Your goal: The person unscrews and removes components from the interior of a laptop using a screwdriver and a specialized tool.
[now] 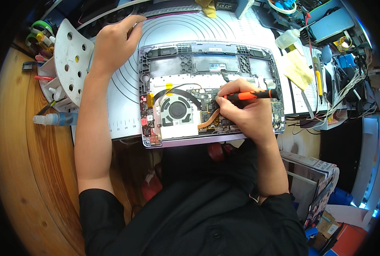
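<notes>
An opened laptop base (207,55) lies on a white work mat (121,98), showing a round cooling fan (177,110), a copper heat pipe and a circuit board. My right hand (243,115) grips an orange and black screwdriver (251,94), held nearly flat with its tip on the board just right of the fan. My left hand (113,40) rests at the laptop's far left corner, fingers curled with the fingertips on the mat; whether it holds anything small is hidden.
A white tool holder with holes (70,59) stands at the left, with a squeeze bottle (55,119) beside it on the wooden desk (23,162). Another bottle (288,38), a yellow cloth (298,68), hand tools and cables crowd the right side. Magazines (322,179) lie lower right.
</notes>
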